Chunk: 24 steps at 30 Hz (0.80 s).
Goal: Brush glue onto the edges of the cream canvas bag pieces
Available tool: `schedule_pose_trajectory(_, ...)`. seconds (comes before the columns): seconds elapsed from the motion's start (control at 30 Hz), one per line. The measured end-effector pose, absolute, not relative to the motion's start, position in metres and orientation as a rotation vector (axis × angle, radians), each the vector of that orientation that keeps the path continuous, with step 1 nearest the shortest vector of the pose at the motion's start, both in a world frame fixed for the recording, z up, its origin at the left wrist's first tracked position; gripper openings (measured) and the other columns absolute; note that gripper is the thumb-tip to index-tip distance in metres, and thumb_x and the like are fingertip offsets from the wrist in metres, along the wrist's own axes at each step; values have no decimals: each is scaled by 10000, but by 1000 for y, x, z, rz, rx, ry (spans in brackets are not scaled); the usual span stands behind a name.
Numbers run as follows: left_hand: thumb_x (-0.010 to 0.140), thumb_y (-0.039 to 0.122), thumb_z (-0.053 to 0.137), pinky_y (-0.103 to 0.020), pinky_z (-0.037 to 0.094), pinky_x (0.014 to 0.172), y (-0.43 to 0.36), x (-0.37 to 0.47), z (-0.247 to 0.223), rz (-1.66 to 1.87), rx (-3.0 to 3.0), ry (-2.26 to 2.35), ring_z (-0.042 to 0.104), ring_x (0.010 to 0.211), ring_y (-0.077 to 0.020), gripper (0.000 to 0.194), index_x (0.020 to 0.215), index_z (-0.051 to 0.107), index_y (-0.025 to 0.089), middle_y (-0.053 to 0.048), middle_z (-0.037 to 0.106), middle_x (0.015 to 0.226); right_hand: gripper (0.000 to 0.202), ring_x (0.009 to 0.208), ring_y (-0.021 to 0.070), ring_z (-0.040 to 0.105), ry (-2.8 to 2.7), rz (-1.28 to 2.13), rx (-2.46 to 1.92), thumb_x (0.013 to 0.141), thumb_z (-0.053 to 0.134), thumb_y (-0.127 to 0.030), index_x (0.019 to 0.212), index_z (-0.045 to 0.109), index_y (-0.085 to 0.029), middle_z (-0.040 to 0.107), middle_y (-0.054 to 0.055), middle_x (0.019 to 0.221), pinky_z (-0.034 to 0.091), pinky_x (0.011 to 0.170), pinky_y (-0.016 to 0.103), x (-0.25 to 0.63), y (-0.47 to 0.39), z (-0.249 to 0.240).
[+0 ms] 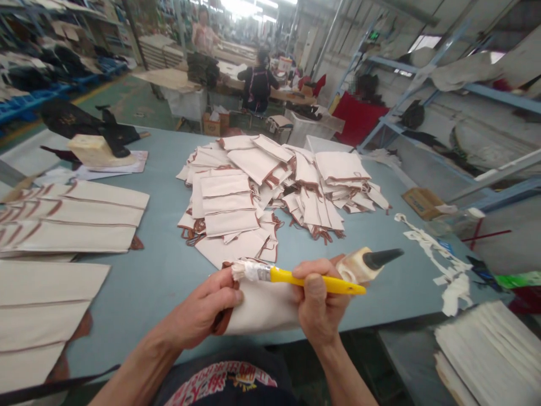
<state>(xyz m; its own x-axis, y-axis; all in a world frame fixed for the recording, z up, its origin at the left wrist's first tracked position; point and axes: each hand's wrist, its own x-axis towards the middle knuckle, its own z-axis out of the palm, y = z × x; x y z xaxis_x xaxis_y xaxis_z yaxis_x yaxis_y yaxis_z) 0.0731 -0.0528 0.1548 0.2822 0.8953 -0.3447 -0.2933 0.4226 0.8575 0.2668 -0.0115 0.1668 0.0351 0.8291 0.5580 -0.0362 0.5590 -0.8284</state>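
Observation:
A cream fabric piece (266, 307) with a brown edge lies at the table's near side, in front of my body. My left hand (207, 307) pinches its brown-edged left end between thumb and fingers. In my right hand (319, 296) is a brush with a yellow handle (283, 275), its pale bristles touching the fabric's upper left corner by my left fingertips. Just beyond my right hand stands a whitish bottle (355, 265) with a black tip pointing right, partly hidden by the fingers.
Cream pieces with brown cords are heaped (266, 180) mid-table. Stacked pieces (76, 217) lie at left. White scraps (452, 265) and a small carton (422, 203) are at right. A black tool on a pale block (95, 151) sits back left. People sit and stand farther back.

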Motion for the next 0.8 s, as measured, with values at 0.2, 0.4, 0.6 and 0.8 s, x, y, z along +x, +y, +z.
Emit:
schedule_pose_trajectory(0.2,794,298,683,-209,476,611,-50,72,153,925,762,875,558,620,-132,344,1100,746,154,-11,708,752,287,408,87,458,-1301,709,-712,1067,590,-423,863,675,-240,516,-73,551,381,416,188,272,-11,163)
schedule_pose_trajectory(0.4,787,283,706,-244,507,702,-51,77,153,903,674,872,570,650,-139,376,1140,729,154,-19,734,832,301,398,97,467,-1452,729,-716,1060,582,-426,871,695,-219,532,-59,553,359,394,210,272,-14,152)
schedule_pose_trajectory(0.6,799,342,746,-250,512,716,-49,80,157,908,637,788,658,745,-182,401,1156,730,161,-22,742,837,263,453,126,553,-1500,505,-743,1061,585,-421,905,699,-242,599,-48,588,465,488,261,276,-8,143)
schedule_pose_trajectory(0.8,769,299,742,-243,535,705,-50,81,159,945,537,792,700,746,-193,369,1110,754,157,-13,750,771,245,559,167,652,-1732,118,-648,1047,628,-471,985,740,-262,702,-11,670,534,567,315,295,-13,148)
